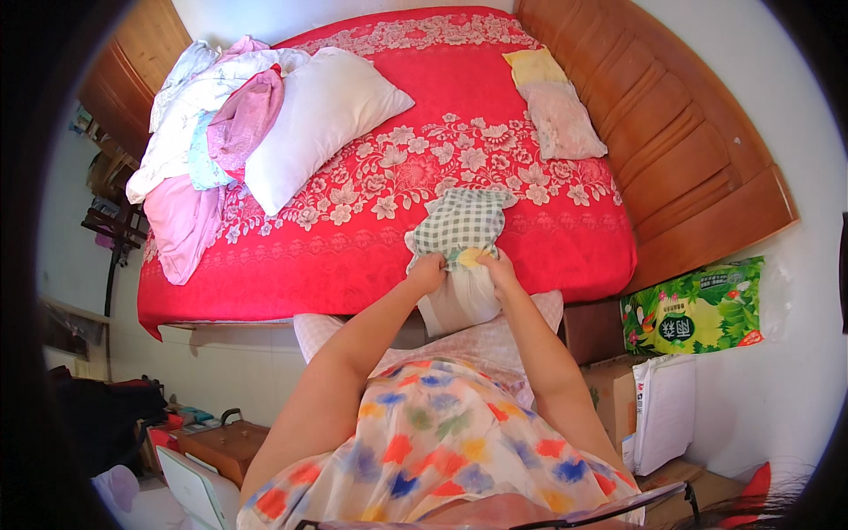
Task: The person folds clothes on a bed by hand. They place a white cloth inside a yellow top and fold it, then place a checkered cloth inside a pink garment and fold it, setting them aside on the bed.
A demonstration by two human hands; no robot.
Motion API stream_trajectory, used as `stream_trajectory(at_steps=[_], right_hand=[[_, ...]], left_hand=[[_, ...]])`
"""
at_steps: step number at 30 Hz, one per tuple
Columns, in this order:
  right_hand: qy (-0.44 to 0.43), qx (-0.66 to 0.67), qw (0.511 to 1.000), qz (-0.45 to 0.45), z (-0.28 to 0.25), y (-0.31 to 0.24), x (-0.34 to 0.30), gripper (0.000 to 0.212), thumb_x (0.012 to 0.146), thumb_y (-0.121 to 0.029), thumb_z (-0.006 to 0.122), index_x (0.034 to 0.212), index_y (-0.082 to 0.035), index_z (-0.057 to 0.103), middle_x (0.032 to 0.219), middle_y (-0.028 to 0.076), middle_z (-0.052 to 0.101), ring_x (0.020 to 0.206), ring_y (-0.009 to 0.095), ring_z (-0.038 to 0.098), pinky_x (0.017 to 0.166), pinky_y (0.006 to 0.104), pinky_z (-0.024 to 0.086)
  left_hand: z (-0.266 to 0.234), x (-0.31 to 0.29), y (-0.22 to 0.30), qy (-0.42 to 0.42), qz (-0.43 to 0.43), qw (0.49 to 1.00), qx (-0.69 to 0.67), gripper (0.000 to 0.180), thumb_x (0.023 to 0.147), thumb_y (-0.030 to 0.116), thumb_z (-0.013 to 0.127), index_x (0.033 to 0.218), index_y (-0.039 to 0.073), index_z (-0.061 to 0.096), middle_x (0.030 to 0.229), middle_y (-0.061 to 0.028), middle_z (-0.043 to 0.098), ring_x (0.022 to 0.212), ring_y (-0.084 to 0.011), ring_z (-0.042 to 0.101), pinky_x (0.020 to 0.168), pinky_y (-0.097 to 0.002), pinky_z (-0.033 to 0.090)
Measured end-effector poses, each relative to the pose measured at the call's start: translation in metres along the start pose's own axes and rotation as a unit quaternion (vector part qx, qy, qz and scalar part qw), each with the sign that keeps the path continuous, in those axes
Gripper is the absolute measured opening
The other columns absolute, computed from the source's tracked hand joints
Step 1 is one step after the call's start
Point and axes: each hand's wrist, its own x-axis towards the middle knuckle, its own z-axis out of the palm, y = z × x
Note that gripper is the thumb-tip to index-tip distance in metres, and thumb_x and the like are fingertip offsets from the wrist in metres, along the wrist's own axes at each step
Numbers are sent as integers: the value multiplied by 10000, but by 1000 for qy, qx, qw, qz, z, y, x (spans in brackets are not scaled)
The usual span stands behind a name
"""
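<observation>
At the near edge of the bed, my left hand (428, 272) and my right hand (500, 270) are closed on opposite sides of a green-and-white checked pillowcase (459, 225) with ruffled edges. A yellow patch shows on it between my hands. Its far part rests on the red bedspread. A plain white pillow (461, 302) sticks out from the pillowcase on my side and hangs past the bed's edge toward my lap. My fingertips are partly hidden in the cloth.
The red flowered bedspread (371, 274) covers the bed. To the left lie a large white pillow (322, 124) and heaped bedding (190, 150). A small pale-and-yellow pillow (561, 119) sits near the wooden headboard (671, 115). A green package (693, 305) stands at right.
</observation>
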Motion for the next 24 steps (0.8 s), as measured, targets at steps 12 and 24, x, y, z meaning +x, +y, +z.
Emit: stream_trajectory(at_steps=[12, 24], right_hand=[[-6, 46, 988, -148, 61, -126, 7, 460, 768, -2, 581, 1224, 18, 522, 1063, 147, 618, 894, 242, 643, 770, 352, 534], [-135, -214, 967, -11, 161, -29, 24, 575, 828, -127, 654, 1356, -32, 444, 1172, 117, 569, 994, 170, 581, 809, 306, 489]], left_hand=[[-74, 14, 54, -40, -50, 821, -567, 435, 942, 291, 519, 1328, 101, 453, 1261, -74, 533, 1148, -202, 505, 987, -360, 376], [-87, -13, -26, 1, -113, 656, -747, 491, 980, 458, 399, 1323, 114, 471, 1259, -61, 547, 1168, -184, 503, 1017, -361, 372]])
